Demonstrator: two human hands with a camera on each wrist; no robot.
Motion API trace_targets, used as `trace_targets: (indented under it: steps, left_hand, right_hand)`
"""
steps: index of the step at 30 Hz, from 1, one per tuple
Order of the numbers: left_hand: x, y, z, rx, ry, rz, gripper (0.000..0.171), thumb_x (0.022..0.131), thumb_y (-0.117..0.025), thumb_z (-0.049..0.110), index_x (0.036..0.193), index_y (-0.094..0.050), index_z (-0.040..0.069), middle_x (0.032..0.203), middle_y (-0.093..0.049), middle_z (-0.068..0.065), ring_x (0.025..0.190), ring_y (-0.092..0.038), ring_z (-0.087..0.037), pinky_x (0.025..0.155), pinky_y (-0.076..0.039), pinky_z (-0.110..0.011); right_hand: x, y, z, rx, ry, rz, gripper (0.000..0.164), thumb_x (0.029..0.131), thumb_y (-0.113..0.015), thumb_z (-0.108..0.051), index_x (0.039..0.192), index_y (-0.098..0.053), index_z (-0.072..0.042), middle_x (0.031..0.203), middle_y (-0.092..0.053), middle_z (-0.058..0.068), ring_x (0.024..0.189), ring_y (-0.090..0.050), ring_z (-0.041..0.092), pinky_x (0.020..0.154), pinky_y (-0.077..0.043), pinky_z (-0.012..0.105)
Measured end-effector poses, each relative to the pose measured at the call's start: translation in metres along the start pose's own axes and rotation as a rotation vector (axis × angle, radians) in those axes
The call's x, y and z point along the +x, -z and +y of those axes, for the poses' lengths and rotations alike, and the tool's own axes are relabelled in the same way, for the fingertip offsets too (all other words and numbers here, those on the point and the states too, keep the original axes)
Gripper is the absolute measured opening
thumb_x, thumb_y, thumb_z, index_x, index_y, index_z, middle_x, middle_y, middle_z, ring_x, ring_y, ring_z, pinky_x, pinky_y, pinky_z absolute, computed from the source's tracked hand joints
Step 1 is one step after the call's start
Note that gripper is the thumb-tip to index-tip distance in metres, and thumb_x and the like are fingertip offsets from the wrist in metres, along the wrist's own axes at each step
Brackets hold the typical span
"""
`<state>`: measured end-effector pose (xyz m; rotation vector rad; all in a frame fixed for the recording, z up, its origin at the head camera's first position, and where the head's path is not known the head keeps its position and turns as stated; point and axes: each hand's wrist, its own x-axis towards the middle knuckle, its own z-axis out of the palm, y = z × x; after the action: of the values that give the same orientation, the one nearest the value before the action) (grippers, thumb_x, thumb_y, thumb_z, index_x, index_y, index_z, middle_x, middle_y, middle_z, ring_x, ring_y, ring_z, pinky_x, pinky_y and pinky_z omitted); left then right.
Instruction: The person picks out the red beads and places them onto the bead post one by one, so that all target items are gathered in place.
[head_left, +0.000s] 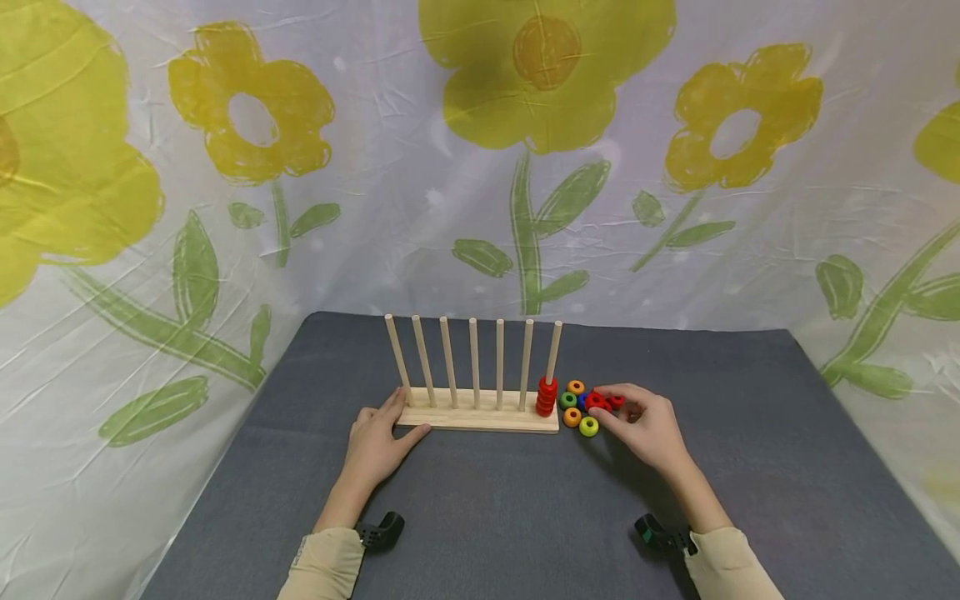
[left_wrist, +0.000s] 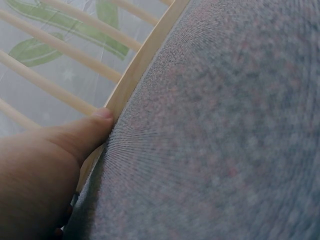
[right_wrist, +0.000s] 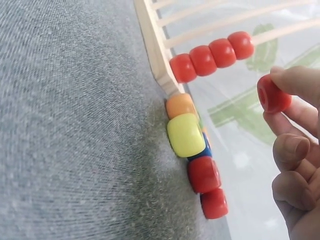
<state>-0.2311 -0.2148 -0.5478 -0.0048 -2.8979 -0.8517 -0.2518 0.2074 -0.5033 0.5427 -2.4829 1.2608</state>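
A wooden peg stand (head_left: 480, 422) with several upright pegs lies across the table. My left hand (head_left: 372, 446) grips its left end; the thumb (left_wrist: 97, 122) presses the front edge of the base, while the other fingers are mostly hidden in the left wrist view. On the rightmost peg sits a stack of several red beads (right_wrist: 202, 60). Between thumb and fingertips, my right hand (head_left: 647, 427) pinches a red bead (right_wrist: 272, 95), held above the loose beads just right of the stand. The held bead is apart from the stacked ones.
Loose beads lie in a cluster beside the stand's right end: a yellow-green bead (head_left: 588, 427), an orange bead (head_left: 572, 417), a green bead (head_left: 567, 401), a blue bead partly hidden, and red ones (right_wrist: 204, 174). A dark grey cloth (head_left: 480, 517) covers the table; a flowered curtain (head_left: 390, 208) hangs behind.
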Motion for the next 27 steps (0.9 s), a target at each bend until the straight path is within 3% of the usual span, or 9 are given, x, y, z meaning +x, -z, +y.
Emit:
trace_targets:
  steps: [10, 27]
  left_hand:
    - [0.000, 0.000, -0.001, -0.011, 0.003, -0.003, 0.089, 0.096, -0.077, 0.049, 0.165, -0.038, 0.009, 0.170, -0.038, -0.014, 0.126, -0.048, -0.041, 0.101, -0.037, -0.057]
    - [0.001, -0.002, -0.002, 0.007, 0.008, -0.004, 0.090, 0.096, -0.076, 0.051, 0.165, -0.037, 0.009, 0.169, -0.039, -0.014, 0.124, -0.048, -0.041, 0.100, -0.039, -0.058]
  right_hand:
    - [0.003, 0.001, -0.004, -0.002, -0.021, 0.005, 0.026, 0.089, -0.088, -0.015, 0.114, -0.081, -0.011, 0.076, -0.064, 0.004, 0.054, -0.045, 0.006, 0.047, -0.037, 0.026]
    - [0.009, 0.002, -0.014, 0.020, -0.009, 0.021, 0.027, 0.089, -0.088, -0.012, 0.115, -0.082, -0.010, 0.081, -0.070, 0.004, 0.053, -0.046, 0.007, 0.046, -0.037, 0.026]
